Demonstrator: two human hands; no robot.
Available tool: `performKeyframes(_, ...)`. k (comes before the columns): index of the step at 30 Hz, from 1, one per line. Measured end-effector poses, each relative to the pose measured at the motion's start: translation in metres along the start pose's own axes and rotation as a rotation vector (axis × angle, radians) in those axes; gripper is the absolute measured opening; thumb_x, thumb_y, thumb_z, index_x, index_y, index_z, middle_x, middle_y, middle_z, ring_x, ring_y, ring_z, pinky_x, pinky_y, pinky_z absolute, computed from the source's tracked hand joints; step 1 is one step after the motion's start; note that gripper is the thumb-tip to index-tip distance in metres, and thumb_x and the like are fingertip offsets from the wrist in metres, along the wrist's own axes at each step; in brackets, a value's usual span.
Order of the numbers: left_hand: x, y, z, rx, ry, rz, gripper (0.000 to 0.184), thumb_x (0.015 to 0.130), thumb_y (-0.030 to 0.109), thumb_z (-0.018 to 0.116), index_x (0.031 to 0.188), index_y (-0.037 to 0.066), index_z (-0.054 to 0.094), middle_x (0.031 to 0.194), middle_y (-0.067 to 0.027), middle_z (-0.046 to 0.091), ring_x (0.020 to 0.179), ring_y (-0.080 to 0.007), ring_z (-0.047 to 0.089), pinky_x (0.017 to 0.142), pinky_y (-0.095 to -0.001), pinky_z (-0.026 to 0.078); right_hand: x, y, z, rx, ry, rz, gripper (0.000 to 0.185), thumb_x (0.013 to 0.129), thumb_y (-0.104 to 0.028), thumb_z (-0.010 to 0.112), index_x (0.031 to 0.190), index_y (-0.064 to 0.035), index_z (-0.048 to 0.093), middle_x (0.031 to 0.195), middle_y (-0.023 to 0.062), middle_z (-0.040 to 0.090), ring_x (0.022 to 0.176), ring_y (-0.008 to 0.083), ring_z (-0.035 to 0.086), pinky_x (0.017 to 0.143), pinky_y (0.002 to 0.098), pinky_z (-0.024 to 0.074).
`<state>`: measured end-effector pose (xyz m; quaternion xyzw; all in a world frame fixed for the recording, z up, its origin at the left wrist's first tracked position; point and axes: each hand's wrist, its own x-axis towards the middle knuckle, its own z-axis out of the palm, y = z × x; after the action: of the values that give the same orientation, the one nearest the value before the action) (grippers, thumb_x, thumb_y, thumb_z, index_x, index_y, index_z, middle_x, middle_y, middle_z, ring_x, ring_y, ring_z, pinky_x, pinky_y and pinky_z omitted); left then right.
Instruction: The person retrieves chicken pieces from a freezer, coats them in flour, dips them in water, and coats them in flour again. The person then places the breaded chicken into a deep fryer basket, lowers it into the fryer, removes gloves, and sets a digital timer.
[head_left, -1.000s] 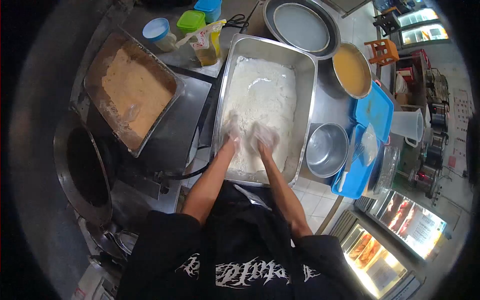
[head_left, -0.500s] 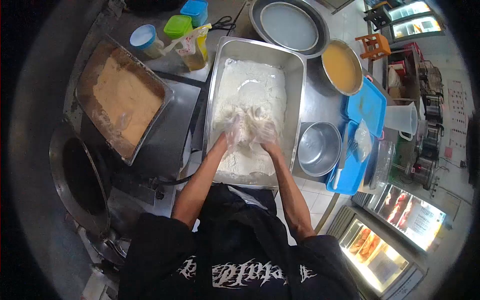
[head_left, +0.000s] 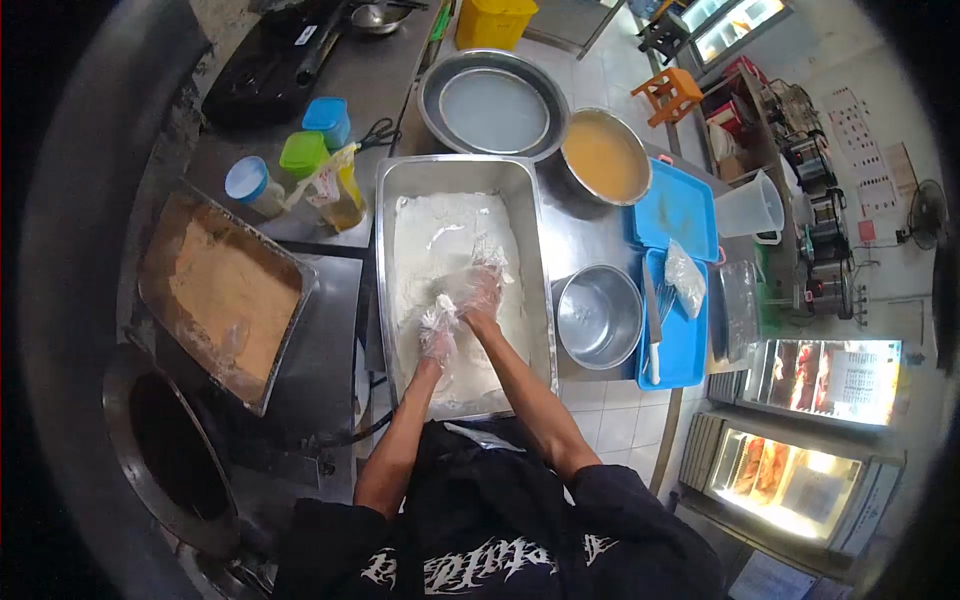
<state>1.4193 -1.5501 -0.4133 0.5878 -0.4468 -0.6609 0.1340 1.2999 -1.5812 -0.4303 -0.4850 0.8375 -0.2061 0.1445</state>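
A deep steel tray (head_left: 548,330) holds a bed of white flour-like powder (head_left: 460,215). My left hand (head_left: 438,338), in a clear plastic glove, is low over the powder near the tray's middle. Ahead and to its right is my gloved right hand (head_left: 483,288), reaching further up the tray. White powder cakes the fingers of both hands. Blur and powder hide whether the fingers are closed or whether any piece is in them.
Right of the tray stand a steel pot (head_left: 600,315) and a blue tray (head_left: 675,370) with a knife (head_left: 654,330). Beyond are a bowl of orange-brown liquid (head_left: 606,155) and a wide basin (head_left: 495,105). A pan of tan powder (head_left: 235,300) lies left, near lidded tubs (head_left: 303,155).
My hands were side by side in the powder. Now the right has moved forward past the left, and the left sits slightly nearer my body. The camera view has shifted.
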Motion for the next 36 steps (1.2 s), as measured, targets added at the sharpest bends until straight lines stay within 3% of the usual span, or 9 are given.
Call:
performKeyframes(5, 0.039, -0.082, 0.025, 0.344, 0.301, 0.449, 0.037, 0.091, 0.035, 0.043, 0.106, 0.004, 0.057, 0.099, -0.0147, 0.060, 0.088, -0.0281, 0.057, 0.079, -0.0391, 0.043, 0.025, 0.007, 0.012, -0.145, -0.048, 0.059, 0.097, 0.061, -0.055, 0.067, 0.132, 0.0017, 0.032, 0.129, 0.0265, 0.039, 0.120, 0.0382, 0.038, 0.103, 0.0445, 0.0283)
performKeyframes(7, 0.058, -0.110, 0.020, 0.590, 0.328, 0.506, 0.040, 0.090, 0.037, 0.044, 0.106, 0.004, 0.058, 0.102, -0.0175, 0.060, 0.093, -0.0319, 0.057, 0.084, -0.0406, 0.041, 0.014, -0.003, -0.008, -0.325, 0.212, -0.159, 0.108, 0.061, -0.060, 0.066, 0.137, 0.0028, 0.021, 0.131, 0.0276, 0.036, 0.121, 0.0391, 0.037, 0.102, 0.0436, 0.0306)
performKeyframes(12, 0.029, -0.089, 0.010, 0.650, 0.404, 0.413, 0.058, 0.080, 0.042, 0.055, 0.125, 0.005, 0.045, 0.125, -0.0212, 0.043, 0.117, -0.0350, 0.041, 0.100, -0.0410, 0.031, -0.016, -0.022, -0.036, -0.149, -0.258, 0.353, 0.108, 0.066, -0.073, 0.051, 0.142, -0.0092, 0.009, 0.143, 0.0259, 0.014, 0.132, 0.0415, 0.015, 0.108, 0.0489, 0.0132)
performKeyframes(16, 0.010, -0.076, 0.016, 0.711, 0.121, 0.208, 0.100, 0.061, 0.033, 0.074, 0.140, 0.004, 0.018, 0.145, -0.0223, 0.009, 0.134, -0.0398, 0.008, 0.110, -0.0442, 0.009, -0.023, -0.006, 0.014, -0.126, -0.241, 0.210, 0.094, 0.067, -0.059, 0.061, 0.136, -0.0042, 0.029, 0.137, 0.0226, 0.031, 0.126, 0.0408, 0.030, 0.103, 0.0487, 0.0252)
performKeyframes(23, 0.079, -0.126, 0.055, 0.294, 0.283, 0.300, 0.087, 0.070, 0.021, 0.066, 0.140, 0.005, 0.017, 0.145, -0.0212, 0.010, 0.135, -0.0377, 0.001, 0.110, -0.0471, 0.003, -0.003, 0.028, 0.040, -0.039, -0.204, 0.257, 0.056, 0.069, -0.044, 0.064, 0.102, 0.0015, 0.059, 0.090, 0.0221, 0.061, 0.088, 0.0347, 0.060, 0.079, 0.0406, 0.0461)
performKeyframes(27, 0.067, -0.096, 0.035, 0.554, 0.279, 0.184, 0.072, 0.077, 0.032, 0.057, 0.134, -0.004, 0.029, 0.133, -0.0264, 0.035, 0.125, -0.0351, 0.034, 0.106, -0.0408, 0.024, -0.008, 0.030, -0.018, 0.408, -0.213, 0.158, 0.056, 0.074, -0.050, 0.060, 0.092, 0.0035, 0.061, 0.076, 0.0196, 0.062, 0.071, 0.0349, 0.061, 0.067, 0.0393, 0.0479)
performKeyframes(28, 0.043, -0.064, 0.018, 0.501, 0.261, 0.182, 0.070, 0.077, 0.031, 0.055, 0.131, -0.006, 0.032, 0.130, -0.0288, 0.038, 0.122, -0.0348, 0.039, 0.102, -0.0396, 0.029, 0.003, 0.053, 0.006, -0.171, -0.397, 0.093, 0.052, 0.075, -0.045, 0.062, 0.093, 0.0035, 0.061, 0.076, 0.0159, 0.064, 0.068, 0.0332, 0.062, 0.064, 0.0392, 0.0485)
performKeyframes(30, 0.026, -0.048, -0.002, 0.563, 0.251, 0.157, 0.068, 0.076, 0.028, 0.055, 0.129, -0.009, 0.034, 0.126, -0.0322, 0.041, 0.118, -0.0355, 0.043, 0.096, -0.0385, 0.036, 0.001, 0.116, 0.045, -0.502, -0.401, -0.411, 0.052, 0.072, -0.042, 0.065, 0.096, 0.0040, 0.061, 0.090, 0.0189, 0.063, 0.083, 0.0309, 0.060, 0.078, 0.0391, 0.0455)
performKeyframes(36, 0.020, -0.067, -0.001, 0.897, 0.073, 0.043, 0.106, 0.060, 0.024, 0.069, 0.137, -0.010, 0.003, 0.138, -0.0342, 0.014, 0.130, -0.0453, 0.019, 0.109, -0.0436, 0.016, -0.044, 0.094, 0.024, -0.483, -0.287, -0.500, 0.066, 0.080, -0.044, 0.051, 0.122, 0.0055, 0.042, 0.123, 0.0213, 0.046, 0.118, 0.0309, 0.041, 0.101, 0.0373, 0.0293)
